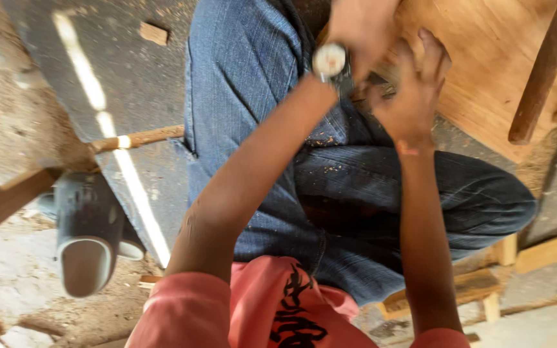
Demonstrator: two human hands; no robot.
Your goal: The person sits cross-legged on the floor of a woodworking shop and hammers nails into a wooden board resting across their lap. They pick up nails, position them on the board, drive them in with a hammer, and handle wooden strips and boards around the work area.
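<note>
Person is sitting cross-legged in sawdust-flecked jeans. Right hand is resting at the edge of the plywood board lying past the knees, fingers spread loosely. Left hand, wristwatch showing, is blurred over the board; finger state cannot be told. Grey sandal is lying left.

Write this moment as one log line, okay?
left hand: on wooden board | right hand: beside it, on board | held item: unclear
</note>
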